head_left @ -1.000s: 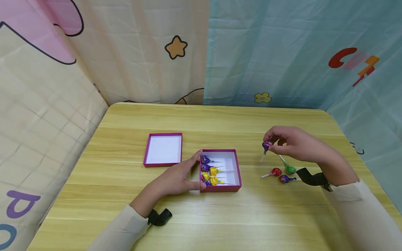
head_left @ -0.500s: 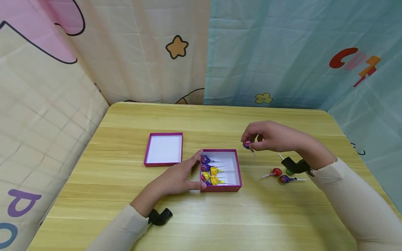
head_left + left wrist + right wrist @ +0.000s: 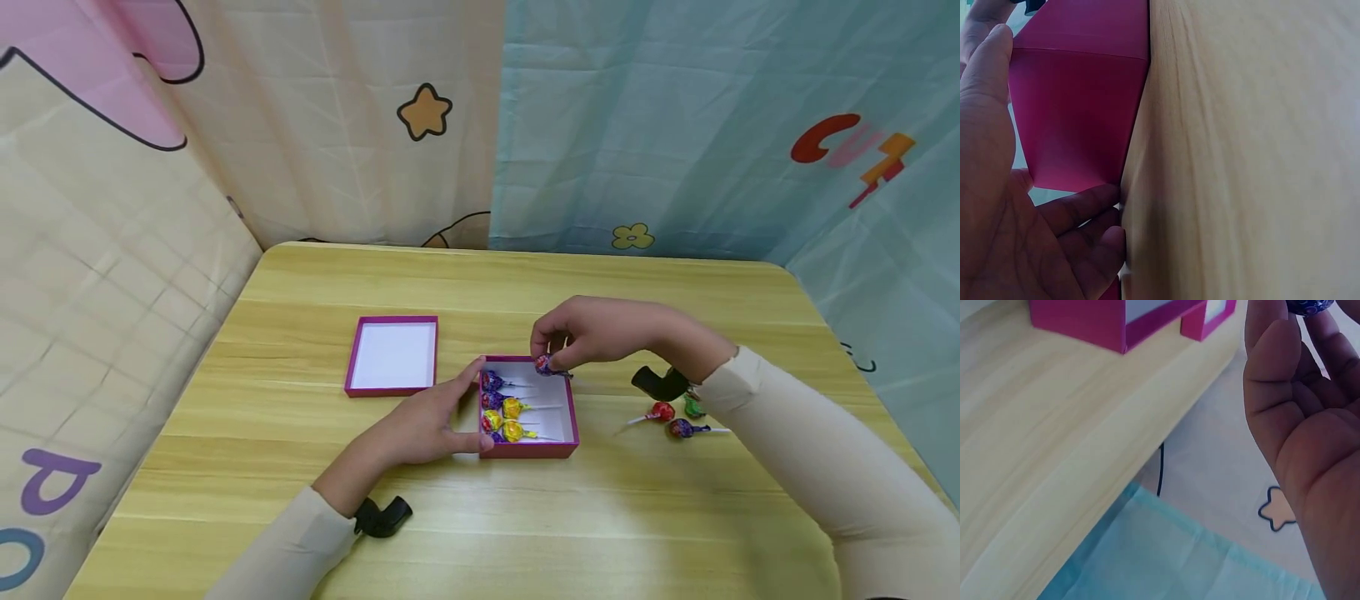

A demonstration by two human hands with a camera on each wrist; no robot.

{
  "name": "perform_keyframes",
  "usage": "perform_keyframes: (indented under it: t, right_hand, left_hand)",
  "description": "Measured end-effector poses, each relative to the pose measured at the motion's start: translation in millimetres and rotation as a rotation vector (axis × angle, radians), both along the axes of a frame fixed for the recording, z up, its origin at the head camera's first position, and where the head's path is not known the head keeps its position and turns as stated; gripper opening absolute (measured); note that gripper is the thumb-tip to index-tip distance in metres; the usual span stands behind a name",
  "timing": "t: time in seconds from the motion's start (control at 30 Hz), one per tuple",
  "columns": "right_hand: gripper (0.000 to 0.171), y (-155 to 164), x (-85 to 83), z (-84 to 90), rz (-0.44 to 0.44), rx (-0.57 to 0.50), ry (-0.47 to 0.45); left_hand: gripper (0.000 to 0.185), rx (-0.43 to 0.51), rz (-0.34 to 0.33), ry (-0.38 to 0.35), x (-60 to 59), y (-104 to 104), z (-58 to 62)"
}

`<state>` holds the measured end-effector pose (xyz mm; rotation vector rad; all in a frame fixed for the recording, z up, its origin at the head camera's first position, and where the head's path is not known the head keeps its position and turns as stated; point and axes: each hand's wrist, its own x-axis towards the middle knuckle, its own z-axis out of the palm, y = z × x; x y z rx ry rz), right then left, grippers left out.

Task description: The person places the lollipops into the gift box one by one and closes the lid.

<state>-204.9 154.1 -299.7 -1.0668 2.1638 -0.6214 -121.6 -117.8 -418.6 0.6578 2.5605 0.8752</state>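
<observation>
My left hand point(image 3: 423, 427) holds the magenta box point(image 3: 529, 451) at its left side, thumb at the near corner and fingertips at the far one. In the left wrist view the box's outer wall point(image 3: 1075, 119) lies between thumb and fingers. Inside, along the left wall, lie purple lollipops point(image 3: 492, 381) and yellow lollipops point(image 3: 513, 408), sticks pointing right. My right hand point(image 3: 603, 329) pinches another purple lollipop point(image 3: 543, 365) by its wrapped head over the box's far right part. Only the underside of that lollipop point(image 3: 1311, 306) shows in the right wrist view.
The box lid point(image 3: 393, 357), white inside, lies left of the box. To the right on the wooden table point(image 3: 480, 533) are a red lollipop point(image 3: 662, 412), a green one point(image 3: 693, 407) and a purple one point(image 3: 681, 428), close under my right forearm. A curtain point(image 3: 645, 125) hangs behind.
My right hand has carried the pinched purple lollipop leftward from beside the loose lollipops to over the box, turning its stick to point right. The left hand stays on the box.
</observation>
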Motion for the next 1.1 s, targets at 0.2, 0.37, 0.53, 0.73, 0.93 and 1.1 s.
perform_keyframes:
  t: [0.2, 0.37, 0.53, 0.73, 0.93, 1.1]
  right_hand:
    - [0.01, -22, -1.5, -2.3, 0.042, 0.022, -0.03]
    - [0.011, -34, -2.1, -9.9, 0.047, 0.022, -0.012]
    - [0.01, -40, 0.8, -22.4, 0.058, 0.03, 0.032]
    - [0.016, -45, 7.6, -36.6, 0.084, 0.05, 0.126]
    - [0.019, -48, 11.2, -45.6, 0.07, 0.082, 0.167]
    - [0.018, -48, 14.8, -50.2, 0.069, 0.093, 0.185]
  left_hand:
    - [0.111, 0.011, 0.002, -0.008, -0.9, 1, 0.7]
    - [0.111, 0.008, -0.003, 0.002, -1.0, 0, -0.1]
    - [0.111, 0.008, -0.013, 0.019, -1.7, 0, -1.0]
    - [0.11, 0.01, -0.016, 0.024, -1.6, 0, -1.0]
    - [0.109, 0.01, -0.011, 0.012, -1.3, -1, -1.0]
    - [0.109, 0.009, -0.006, 0.004, -1.4, -1, -0.9]
